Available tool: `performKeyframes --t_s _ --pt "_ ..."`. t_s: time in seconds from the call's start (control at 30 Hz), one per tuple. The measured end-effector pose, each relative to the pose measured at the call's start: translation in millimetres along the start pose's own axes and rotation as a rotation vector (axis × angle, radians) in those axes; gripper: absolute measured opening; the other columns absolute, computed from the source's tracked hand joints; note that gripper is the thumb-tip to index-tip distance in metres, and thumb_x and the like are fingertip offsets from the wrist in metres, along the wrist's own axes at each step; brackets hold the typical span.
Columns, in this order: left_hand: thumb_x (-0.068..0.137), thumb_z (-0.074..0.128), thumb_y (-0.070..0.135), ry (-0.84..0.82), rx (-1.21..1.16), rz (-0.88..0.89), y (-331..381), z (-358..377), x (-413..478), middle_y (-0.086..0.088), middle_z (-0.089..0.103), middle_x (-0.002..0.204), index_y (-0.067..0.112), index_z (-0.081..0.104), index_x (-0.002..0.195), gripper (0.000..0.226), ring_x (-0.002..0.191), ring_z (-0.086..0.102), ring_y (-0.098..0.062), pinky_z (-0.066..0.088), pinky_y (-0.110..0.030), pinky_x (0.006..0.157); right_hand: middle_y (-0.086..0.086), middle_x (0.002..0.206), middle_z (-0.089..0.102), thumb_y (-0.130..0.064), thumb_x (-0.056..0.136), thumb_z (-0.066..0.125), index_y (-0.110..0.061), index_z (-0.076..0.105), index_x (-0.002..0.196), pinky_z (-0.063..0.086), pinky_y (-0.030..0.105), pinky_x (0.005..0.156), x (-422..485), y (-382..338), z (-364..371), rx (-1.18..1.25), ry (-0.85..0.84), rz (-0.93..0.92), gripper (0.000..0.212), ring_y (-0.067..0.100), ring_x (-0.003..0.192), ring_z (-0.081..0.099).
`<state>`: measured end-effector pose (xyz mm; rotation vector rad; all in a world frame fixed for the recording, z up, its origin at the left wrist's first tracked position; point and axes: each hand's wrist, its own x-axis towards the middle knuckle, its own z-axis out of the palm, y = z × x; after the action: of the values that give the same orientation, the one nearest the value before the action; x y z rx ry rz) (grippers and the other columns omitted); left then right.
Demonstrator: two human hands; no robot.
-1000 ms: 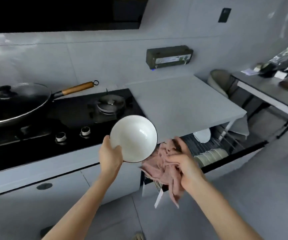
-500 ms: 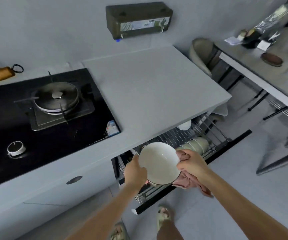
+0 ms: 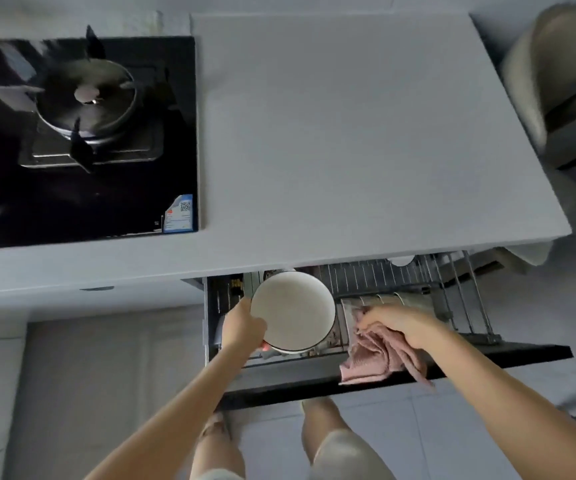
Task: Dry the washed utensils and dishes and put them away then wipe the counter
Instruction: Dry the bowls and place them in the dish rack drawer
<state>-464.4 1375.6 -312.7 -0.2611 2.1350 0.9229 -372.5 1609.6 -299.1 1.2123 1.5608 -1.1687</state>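
Note:
A white bowl (image 3: 293,310) with a dark rim hangs mouth-up over the left part of the open pull-out dish drawer (image 3: 400,368). My left hand (image 3: 243,325) grips its left rim, thumb on the inside. My right hand (image 3: 400,323) holds a crumpled pink cloth (image 3: 376,358) just right of the bowl, over the drawer's wire rack (image 3: 383,277). Several upright dishes (image 3: 388,299) stand in the rack behind my right hand, partly hidden.
The grey counter (image 3: 348,133) overhangs the back of the drawer. A black gas hob (image 3: 82,133) with a burner lies at the left. A padded chair (image 3: 563,81) stands at the right. My legs (image 3: 331,441) are in front of the drawer's black front.
The view has tilted down over the drawer. My left hand has lowered the bowl toward the drawer's left side, and my right hand with the cloth has come off the bowl to its right.

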Motion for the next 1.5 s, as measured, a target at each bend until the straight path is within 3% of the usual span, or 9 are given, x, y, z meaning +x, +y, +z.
performKeyframes --t_s 0.1,0.2,0.33,0.5,0.67,0.87,1.07,1.23,1.5 --pt "0.076 0.042 -0.011 0.050 -0.027 -0.041 -7.6 7.7 -6.1 0.001 0.050 0.082 0.011 0.053 0.109 0.041 0.063 0.059 -0.024 0.054 -0.030 0.042 0.008 0.094 0.069 -0.015 0.079 0.066 -0.011 0.063 0.084 0.056 0.032 0.081 10.6 9.3 2.5 -0.285 -0.169 0.075 0.007 0.022 0.082 0.066" --pt "0.076 0.046 -0.009 0.076 -0.002 -0.055 -13.9 14.1 -11.6 -0.006 0.055 0.089 0.007 0.054 0.111 0.039 0.077 0.061 -0.030 0.058 -0.040 0.054 -0.003 0.089 0.059 -0.015 0.087 0.059 -0.022 0.057 0.083 0.052 0.024 0.068 9.8 13.3 11.5 -0.370 -0.272 0.097 0.009 0.016 0.078 0.063" --pt "0.078 0.049 -0.008 0.082 0.029 -0.050 -23.4 24.7 -16.6 -0.008 0.054 0.099 0.008 0.052 0.122 0.047 0.072 0.059 -0.024 0.059 -0.043 0.057 0.012 0.132 0.058 -0.024 0.072 0.069 -0.008 0.042 0.139 0.049 0.045 0.098 13.9 29.3 20.0 -0.470 -0.288 0.059 0.075 0.029 0.110 0.063" --pt "0.081 0.050 -0.007 0.104 0.008 -0.023 -41.6 33.6 -25.4 -0.009 0.054 0.100 0.008 0.048 0.128 0.049 0.074 0.058 -0.023 0.057 -0.034 0.054 0.002 0.151 0.036 -0.058 0.086 0.058 -0.015 0.015 0.152 0.034 0.025 0.105 5.9 50.5 28.0 -0.572 -0.357 0.036 0.089 0.019 0.135 0.040" --pt "0.082 0.049 -0.007 0.118 0.001 -0.031 -56.1 35.9 -32.6 -0.002 0.051 0.092 0.009 0.047 0.128 0.049 0.072 0.062 -0.028 0.057 -0.035 0.053 0.001 0.158 0.021 -0.076 0.074 0.050 -0.029 0.003 0.153 0.021 0.033 0.116 4.1 57.3 42.4 -0.494 -0.338 -0.062 0.104 0.021 0.143 0.025" --pt "0.077 0.044 -0.009 0.122 -0.032 -0.027 -70.0 43.5 -29.4 0.001 0.052 0.083 0.008 0.051 0.111 0.039 0.070 0.061 -0.029 0.059 -0.043 0.056 -0.006 0.132 0.055 -0.057 0.078 0.064 -0.029 0.037 0.142 0.036 0.030 0.108 13.0 45.9 54.3 -0.188 -0.286 -0.257 0.075 0.010 0.113 0.058" --pt "0.081 0.045 -0.005 0.166 -0.032 -0.001 -74.9 60.5 -6.0 -0.013 0.061 0.100 0.006 0.045 0.107 0.028 0.080 0.055 -0.026 0.048 -0.031 0.056 0.001 0.089 0.059 -0.011 0.087 0.061 -0.020 0.055 0.099 0.047 0.022 0.064 42.3 24.9 72.7 -0.092 -0.018 -0.367 0.016 0.013 0.078 0.059" --pt "0.086 0.050 0.006 0.144 -0.033 -0.011 -65.3 66.2 36.1 -0.015 0.061 0.109 0.003 0.044 0.117 0.032 0.096 0.059 -0.033 0.052 -0.038 0.073 -0.001 0.082 0.055 -0.004 0.085 0.059 -0.016 0.055 0.101 0.044 0.019 0.055 74.2 0.0 69.0 -0.040 0.066 -0.400 0.020 0.012 0.071 0.057" --pt "0.085 0.052 0.001 0.046 -0.127 -0.020 -46.8 60.2 118.8 -0.004 0.055 0.093 0.008 0.043 0.124 0.040 0.082 0.060 -0.024 0.053 -0.031 0.066 0.014 0.089 0.062 -0.003 0.082 0.062 -0.006 0.061 0.096 0.048 0.030 0.065 145.4 -44.3 59.6 0.038 0.122 -0.408 0.014 0.022 0.072 0.059"
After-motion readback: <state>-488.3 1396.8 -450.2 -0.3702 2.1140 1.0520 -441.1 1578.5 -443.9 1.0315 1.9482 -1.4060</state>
